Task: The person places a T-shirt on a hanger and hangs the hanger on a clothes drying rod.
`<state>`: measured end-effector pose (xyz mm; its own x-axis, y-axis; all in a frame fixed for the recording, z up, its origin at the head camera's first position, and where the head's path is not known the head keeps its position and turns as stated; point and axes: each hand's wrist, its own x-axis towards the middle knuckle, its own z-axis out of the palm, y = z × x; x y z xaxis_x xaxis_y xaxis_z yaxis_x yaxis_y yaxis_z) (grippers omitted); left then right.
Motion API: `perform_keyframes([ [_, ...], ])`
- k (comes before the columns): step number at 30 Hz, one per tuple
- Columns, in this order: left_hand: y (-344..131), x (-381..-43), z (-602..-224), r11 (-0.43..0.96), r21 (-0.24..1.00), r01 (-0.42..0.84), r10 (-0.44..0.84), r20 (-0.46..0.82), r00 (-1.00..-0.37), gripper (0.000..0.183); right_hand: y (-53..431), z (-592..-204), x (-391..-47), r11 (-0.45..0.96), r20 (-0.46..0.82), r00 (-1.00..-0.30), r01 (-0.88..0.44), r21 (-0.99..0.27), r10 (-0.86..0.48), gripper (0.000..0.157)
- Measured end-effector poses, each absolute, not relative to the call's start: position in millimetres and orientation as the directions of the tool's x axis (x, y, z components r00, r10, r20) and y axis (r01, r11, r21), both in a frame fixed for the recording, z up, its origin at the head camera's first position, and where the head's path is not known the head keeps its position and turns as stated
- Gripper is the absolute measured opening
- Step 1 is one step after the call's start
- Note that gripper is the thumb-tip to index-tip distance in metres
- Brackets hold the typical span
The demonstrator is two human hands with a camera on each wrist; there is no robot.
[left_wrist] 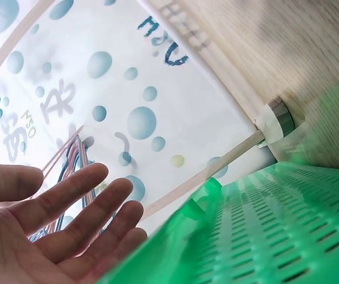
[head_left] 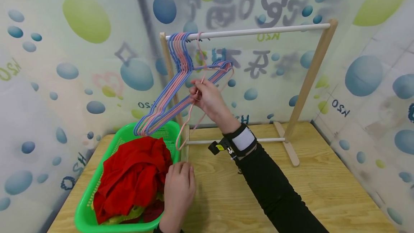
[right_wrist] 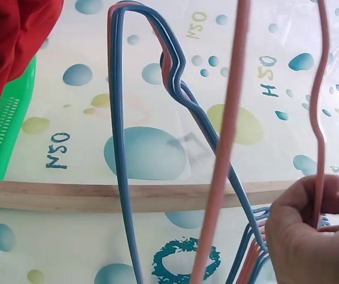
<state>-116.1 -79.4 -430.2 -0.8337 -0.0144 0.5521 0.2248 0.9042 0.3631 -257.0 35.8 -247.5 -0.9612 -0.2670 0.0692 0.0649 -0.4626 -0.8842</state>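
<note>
My right hand (head_left: pixel 208 98) pinches a pink wire hanger (right_wrist: pixel 223 136) by one sloping arm. The top of this hanger's hook meets the white rod (head_left: pixel 252 31). To its left, several blue and pink hangers (right_wrist: pixel 119 118) hang bunched on the rod. My left hand (head_left: pixel 179 188) is low, at the right side of a green basket (head_left: pixel 106 228); its fingers look loosely extended and empty in the left wrist view. Red cloth (head_left: pixel 132 175) lies heaped in the basket, with yellowish and dark red fabric partly covered beneath it.
A wooden upright (head_left: pixel 312 78) with a flat foot (head_left: pixel 289 150) carries the rod's right end. A lower white bar (head_left: pixel 268 140) joins the rack's two sides. The rack and basket stand on a wood-grain table (head_left: pixel 245 193), with bubble-patterned sheets behind and beside them.
</note>
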Motion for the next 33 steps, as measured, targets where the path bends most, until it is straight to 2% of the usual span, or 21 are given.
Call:
perform_keyframes([
  [9,-78,-117,-435,0.900,0.339,0.273,0.008,0.615,-0.789,0.016,54,-234,-251,-0.532,0.083,-0.957,0.082,-0.843,-0.280,0.018],
  [15,-77,-118,-436,0.902,0.331,0.276,0.014,0.617,-0.787,0.016,68,-226,-239,-0.551,0.129,-0.946,0.060,-0.832,-0.298,0.016],
  [23,-75,-118,-436,0.902,0.340,0.267,0.005,0.610,-0.792,0.017,81,-231,-217,-0.503,0.127,-0.941,0.051,-0.863,-0.314,0.018],
  [33,-74,-118,-436,0.903,0.348,0.252,-0.007,0.597,-0.802,0.016,100,-256,-203,-0.432,0.112,-0.940,0.040,-0.901,-0.321,0.019],
])
